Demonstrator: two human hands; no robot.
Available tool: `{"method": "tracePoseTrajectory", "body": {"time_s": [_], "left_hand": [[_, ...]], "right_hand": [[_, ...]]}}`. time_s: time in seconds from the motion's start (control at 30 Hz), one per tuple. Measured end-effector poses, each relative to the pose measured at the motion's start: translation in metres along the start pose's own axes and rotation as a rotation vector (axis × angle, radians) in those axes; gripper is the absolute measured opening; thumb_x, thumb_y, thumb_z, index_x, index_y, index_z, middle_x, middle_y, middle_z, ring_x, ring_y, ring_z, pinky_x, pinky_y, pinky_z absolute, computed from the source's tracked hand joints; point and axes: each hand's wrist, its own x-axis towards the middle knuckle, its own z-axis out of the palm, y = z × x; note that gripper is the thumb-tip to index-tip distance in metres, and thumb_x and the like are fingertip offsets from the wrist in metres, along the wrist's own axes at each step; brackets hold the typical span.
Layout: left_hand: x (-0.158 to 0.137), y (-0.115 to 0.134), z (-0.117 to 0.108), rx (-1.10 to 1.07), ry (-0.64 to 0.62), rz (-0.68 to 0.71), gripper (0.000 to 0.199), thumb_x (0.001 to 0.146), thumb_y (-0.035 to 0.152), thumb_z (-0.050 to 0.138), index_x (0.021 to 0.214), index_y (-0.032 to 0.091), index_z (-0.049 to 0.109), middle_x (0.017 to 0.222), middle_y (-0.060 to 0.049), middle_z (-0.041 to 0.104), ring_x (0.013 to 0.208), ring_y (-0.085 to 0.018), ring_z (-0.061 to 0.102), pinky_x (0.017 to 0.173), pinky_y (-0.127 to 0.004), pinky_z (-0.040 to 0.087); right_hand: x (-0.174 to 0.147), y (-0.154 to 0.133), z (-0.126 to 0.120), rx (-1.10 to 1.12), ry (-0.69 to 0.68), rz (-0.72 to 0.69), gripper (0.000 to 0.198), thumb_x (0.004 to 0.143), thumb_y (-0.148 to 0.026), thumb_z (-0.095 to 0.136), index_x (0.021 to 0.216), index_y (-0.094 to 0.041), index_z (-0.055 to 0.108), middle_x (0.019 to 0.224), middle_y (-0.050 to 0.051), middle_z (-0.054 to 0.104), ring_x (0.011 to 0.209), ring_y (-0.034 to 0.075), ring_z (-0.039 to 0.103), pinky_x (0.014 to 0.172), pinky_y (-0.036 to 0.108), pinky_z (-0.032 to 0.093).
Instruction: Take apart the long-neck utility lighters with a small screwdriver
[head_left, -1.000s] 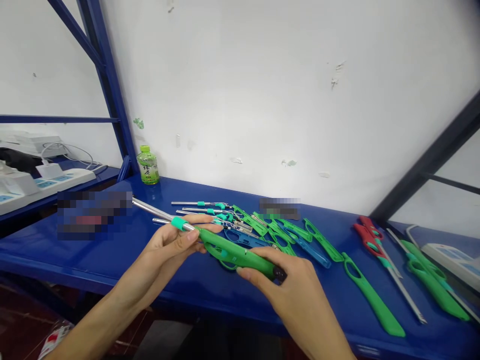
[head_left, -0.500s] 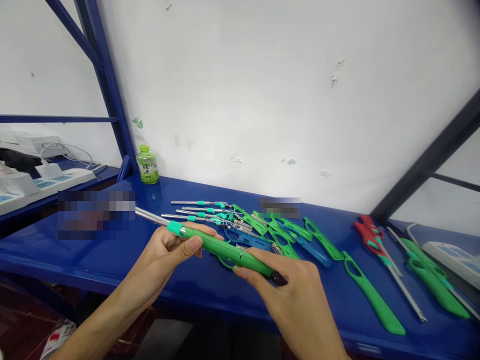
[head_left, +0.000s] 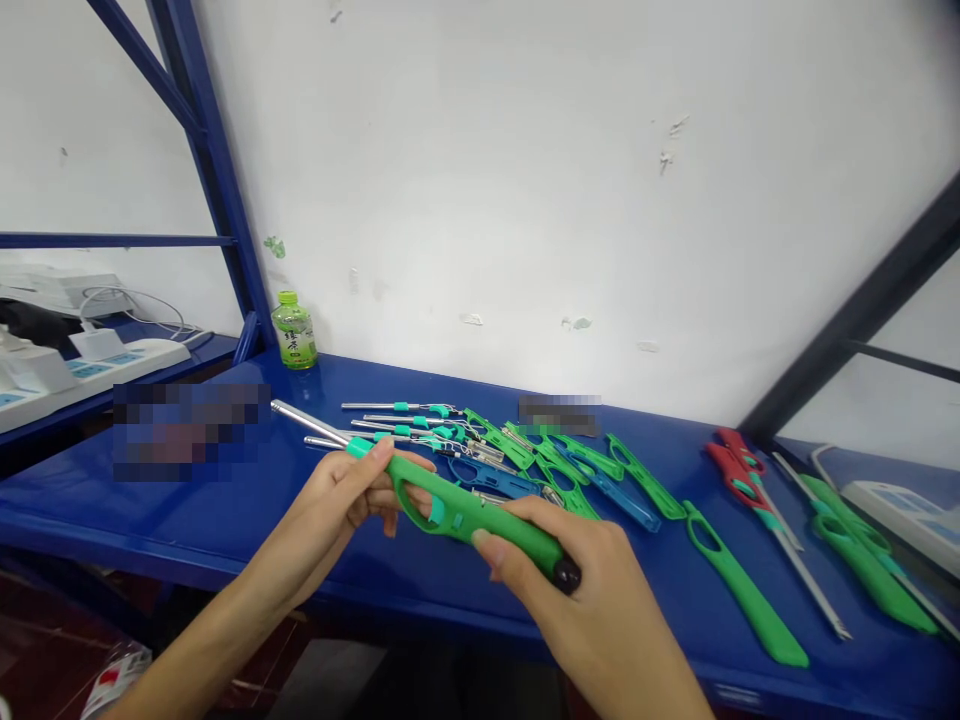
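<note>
A green long-necked lighter is held above the table between my two hands, its metal tube pointing up and left. My left hand pinches it near the teal collar, where the tube meets the body. Around the handle end, close to the black cap, my right hand is closed. The trigger loop with its teal trigger faces me. Behind the lighter lie several metal tubes with teal parts and wires, green casing halves and blue casing halves. Another green casing half lies to the right.
Red lighters and green lighters lie at the right of the blue table. A green tea bottle stands at the back left by the wall. Power strips sit at the left, and blue frame posts rise on both sides.
The lighter has turned about its length, so its side and trigger loop now show instead of its narrow edge. Both hands keep hold of it in nearly the same place.
</note>
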Motion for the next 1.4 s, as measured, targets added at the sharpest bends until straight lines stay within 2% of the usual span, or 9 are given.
{"method": "tracePoseTrajectory", "body": {"time_s": [0.2, 0.3, 0.4, 0.5, 0.6, 0.83, 1.13, 1.27, 1.4], "left_hand": [[-0.010, 0.013, -0.007, 0.151, -0.063, -0.087, 0.089, 0.111, 0.079, 0.038, 0.065, 0.018, 0.084, 0.064, -0.016, 0.078, 0.057, -0.023, 0.072, 0.056, -0.029, 0.049], [-0.023, 0.020, -0.005, 0.343, 0.071, 0.177, 0.069, 0.106, 0.072, 0.060, 0.058, 0.025, 0.079, 0.054, -0.009, 0.068, 0.060, -0.024, 0.067, 0.066, -0.032, 0.053], [-0.030, 0.017, 0.000, 0.696, 0.171, 0.596, 0.012, 0.091, 0.046, 0.089, 0.092, 0.034, 0.090, 0.092, -0.008, 0.083, 0.102, -0.035, 0.074, 0.102, -0.042, 0.058], [-0.027, 0.010, 0.001, 0.993, -0.107, 0.752, 0.042, 0.092, 0.029, 0.088, 0.132, 0.041, 0.084, 0.134, -0.009, 0.080, 0.127, -0.036, 0.071, 0.115, -0.046, 0.055], [-0.021, 0.003, -0.005, 1.055, -0.210, 0.806, 0.049, 0.104, 0.016, 0.067, 0.145, 0.041, 0.077, 0.127, -0.009, 0.079, 0.104, -0.025, 0.078, 0.090, -0.029, 0.061], [-0.010, -0.007, -0.019, 0.941, -0.249, 0.443, 0.039, 0.109, 0.035, 0.073, 0.147, 0.044, 0.074, 0.116, 0.000, 0.084, 0.093, -0.021, 0.081, 0.078, -0.020, 0.056], [-0.016, -0.019, -0.017, 1.037, -0.312, 0.349, 0.054, 0.096, 0.045, 0.088, 0.147, 0.048, 0.075, 0.131, -0.002, 0.084, 0.113, -0.033, 0.082, 0.092, -0.032, 0.060], [-0.012, -0.026, -0.011, 1.053, -0.411, 0.291, 0.044, 0.106, 0.043, 0.074, 0.150, 0.046, 0.072, 0.135, -0.004, 0.079, 0.108, -0.030, 0.081, 0.091, -0.032, 0.059], [-0.010, -0.028, -0.009, 1.135, -0.408, 0.266, 0.043, 0.112, 0.044, 0.066, 0.155, 0.045, 0.066, 0.136, -0.003, 0.072, 0.108, -0.027, 0.079, 0.091, -0.034, 0.059]], "right_hand": [[0.000, 0.000, -0.015, 0.064, 0.044, 0.040, 0.049, 0.109, -0.059, 0.062, 0.076, -0.024, 0.072, 0.072, -0.001, 0.070, 0.064, 0.017, 0.061, 0.062, 0.029, 0.042], [0.001, 0.001, -0.021, 0.062, 0.015, 0.066, 0.055, 0.108, -0.061, 0.059, 0.068, -0.024, 0.064, 0.067, -0.001, 0.065, 0.061, 0.017, 0.057, 0.061, 0.030, 0.041], [0.001, 0.001, -0.024, 0.093, -0.065, 0.078, 0.058, 0.108, -0.064, 0.058, 0.067, -0.024, 0.061, 0.067, 0.000, 0.066, 0.062, 0.017, 0.059, 0.062, 0.030, 0.042], [0.000, 0.001, -0.025, 0.124, -0.145, 0.133, 0.066, 0.107, -0.077, 0.056, 0.068, -0.025, 0.067, 0.063, 0.000, 0.067, 0.077, 0.022, 0.068, 0.074, 0.030, 0.051], [0.001, 0.003, -0.022, 0.138, -0.145, 0.221, 0.074, 0.106, -0.087, 0.050, 0.069, -0.026, 0.071, 0.065, 0.001, 0.071, 0.089, 0.026, 0.073, 0.086, 0.031, 0.055], [0.008, 0.014, -0.022, 0.125, 0.026, 0.063, 0.051, 0.111, -0.067, 0.055, 0.100, -0.025, 0.082, 0.090, 0.001, 0.075, 0.082, 0.022, 0.068, 0.074, 0.030, 0.049], [0.004, 0.024, -0.018, -0.199, -0.187, 0.123, 0.062, 0.116, -0.057, 0.050, 0.063, -0.024, 0.056, 0.061, 0.002, 0.063, 0.061, 0.020, 0.059, 0.062, 0.034, 0.034], [0.004, 0.031, -0.016, -0.290, -0.153, 0.132, 0.067, 0.116, -0.057, 0.051, 0.058, -0.024, 0.047, 0.055, 0.000, 0.048, 0.054, 0.018, 0.042, 0.060, 0.037, 0.022], [0.007, 0.025, -0.025, 0.007, 0.105, 0.062, 0.051, 0.112, -0.066, 0.058, 0.093, -0.025, 0.079, 0.072, 0.000, 0.058, 0.062, 0.018, 0.044, 0.061, 0.033, 0.027]]}}
